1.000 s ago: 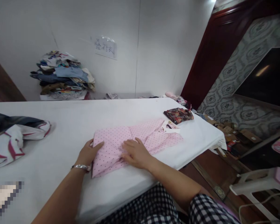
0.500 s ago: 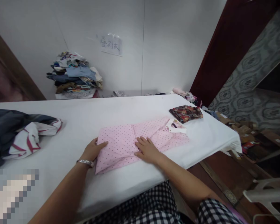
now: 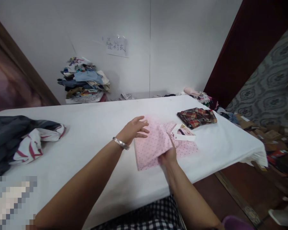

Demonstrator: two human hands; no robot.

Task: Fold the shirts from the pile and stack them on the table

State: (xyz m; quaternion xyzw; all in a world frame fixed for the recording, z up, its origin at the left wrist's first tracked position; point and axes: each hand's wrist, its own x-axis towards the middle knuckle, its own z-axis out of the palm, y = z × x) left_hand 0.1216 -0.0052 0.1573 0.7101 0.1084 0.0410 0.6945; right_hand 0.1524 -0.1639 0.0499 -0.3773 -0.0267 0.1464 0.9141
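Both of my hands were on the pink dotted shirt (image 3: pixel 153 145). My right hand (image 3: pixel 168 156) had its grip clamped on the shirt's near edge, fingers tucked under the folded cloth. My left hand (image 3: pixel 133 129), with a metal bracelet (image 3: pixel 121 143) at the wrist, had its fingers spread apart and resting on the shirt's far left corner. The shirt lay folded on the white surface (image 3: pixel 98 127), right of its middle, collar and tag (image 3: pixel 183 132) pointing right. Just beyond it to the far right lay a folded plaid shirt (image 3: pixel 196 116). At the left edge sat a crumpled dark and white garment (image 3: pixel 26 140). A pile of clothes (image 3: pixel 84 80) stood against the far wall.
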